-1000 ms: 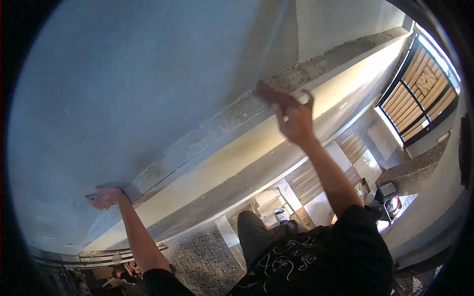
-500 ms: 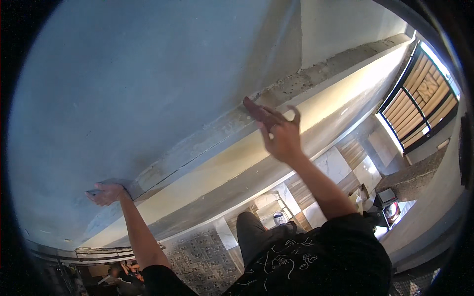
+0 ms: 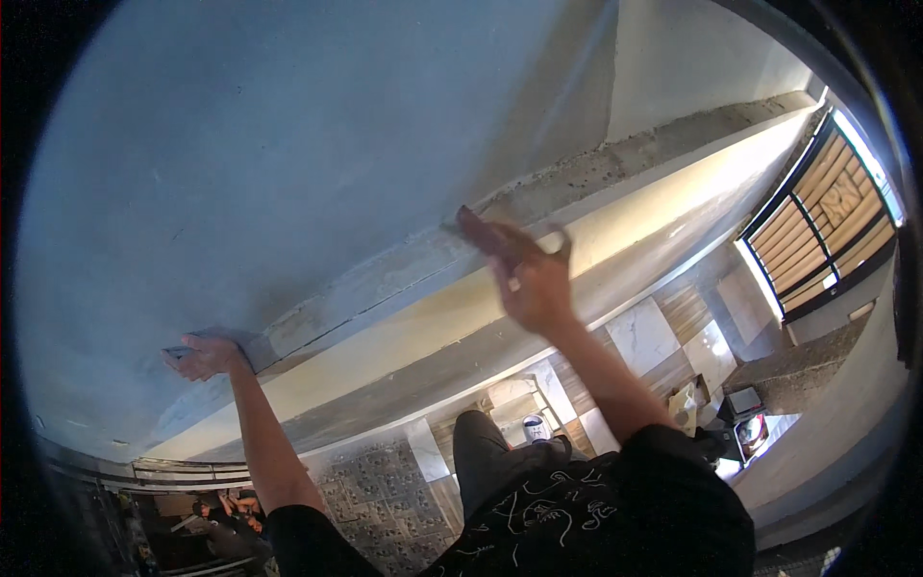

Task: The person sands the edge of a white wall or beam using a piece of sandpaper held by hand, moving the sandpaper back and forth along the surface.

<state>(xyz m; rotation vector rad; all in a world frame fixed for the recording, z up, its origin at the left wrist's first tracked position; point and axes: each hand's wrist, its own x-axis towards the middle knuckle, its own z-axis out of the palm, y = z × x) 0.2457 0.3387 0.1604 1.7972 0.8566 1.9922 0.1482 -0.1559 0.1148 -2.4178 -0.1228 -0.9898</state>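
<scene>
Centre: right hand (image 3: 540,293) grips brown pad (image 3: 487,237) at ledge (image 3: 385,277); keep it flat. Mid-left: left hand (image 3: 209,358) curled, contents unclear.

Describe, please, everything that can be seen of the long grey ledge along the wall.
The ledge is narrow and looks like bare cement. It slants from lower left to upper right, along the blue-grey wall. Its surface is patchy, rougher and pitted toward the right, and a thin dark crack-like line follows its left part. The right hand holds a blurred brown piece over it, seemingly against it. The left hand is near its left end; contact is unclear.
</scene>
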